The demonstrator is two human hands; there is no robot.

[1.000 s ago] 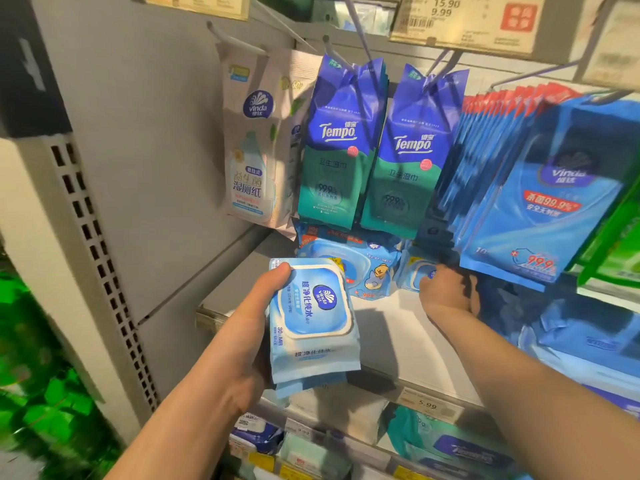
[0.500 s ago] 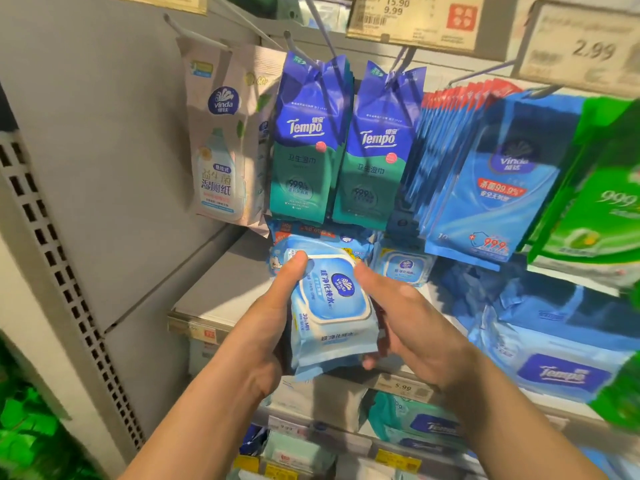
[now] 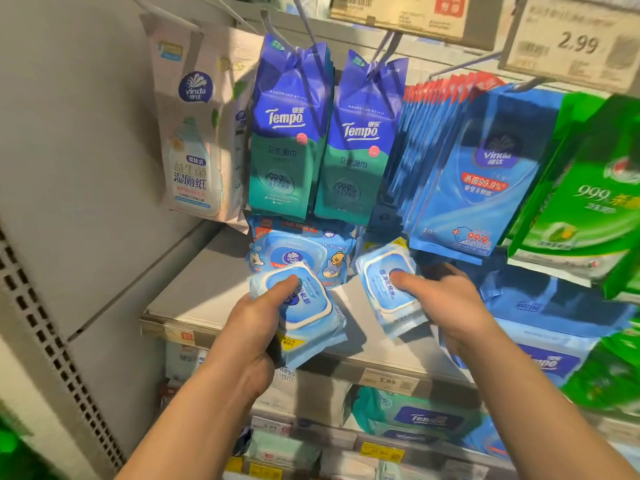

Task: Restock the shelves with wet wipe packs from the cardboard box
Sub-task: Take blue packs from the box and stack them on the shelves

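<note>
Head view: left hand [image 3: 254, 327] and right hand [image 3: 446, 299] each grasp 1 wipe pack [image 3: 304, 306] [image 3: 389, 285] over the shelf [image 3: 207, 289] front edge.

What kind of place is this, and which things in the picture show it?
Most likely a shop aisle, in a supermarket or drugstore. Price tags such as the 2.99 label hang above, many Tempo packs hang in rows on hooks, and the shelf edge carries a 5.99 price strip.
</note>
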